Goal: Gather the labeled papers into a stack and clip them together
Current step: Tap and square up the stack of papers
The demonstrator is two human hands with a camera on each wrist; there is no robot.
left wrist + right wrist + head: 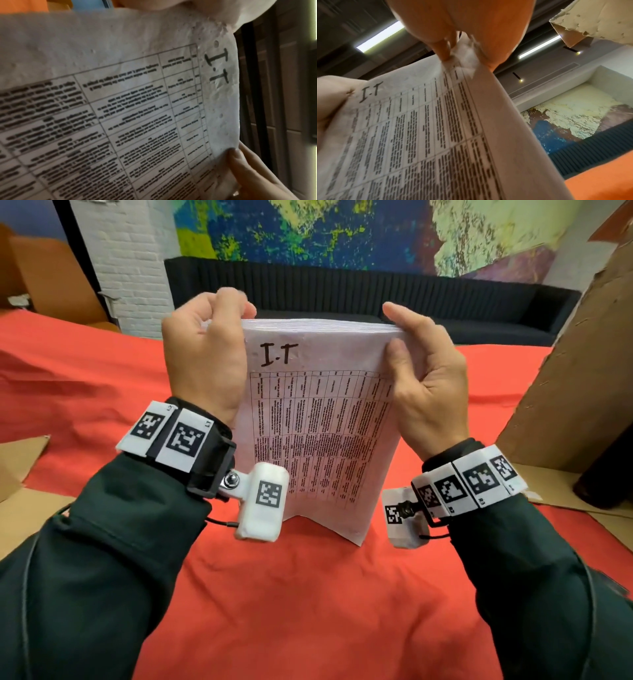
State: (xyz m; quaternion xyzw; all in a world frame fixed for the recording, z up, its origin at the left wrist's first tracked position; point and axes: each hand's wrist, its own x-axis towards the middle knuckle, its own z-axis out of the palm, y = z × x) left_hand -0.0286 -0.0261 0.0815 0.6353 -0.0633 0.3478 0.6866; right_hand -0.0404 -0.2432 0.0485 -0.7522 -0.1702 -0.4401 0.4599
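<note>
A thick stack of white papers (318, 419) stands upright on its lower edge on the red cloth, its front sheet a printed table hand-marked "I.T" (279, 354). My left hand (205, 350) grips the stack's top left corner, fingers curled over the top edge. My right hand (424, 371) pinches the top right corner, thumb on the front sheet. The same sheet (137, 108) fills the left wrist view, with the right thumb at its corner. In the right wrist view the papers (428, 135) hang from the right fingers (443, 54). No clip is visible.
The table is covered in red cloth (308, 611). A tall cardboard panel (575, 371) leans at the right, with flat cardboard (555, 491) under it. More cardboard (17, 460) lies at the left edge. A dark sofa (342, 289) stands behind the table.
</note>
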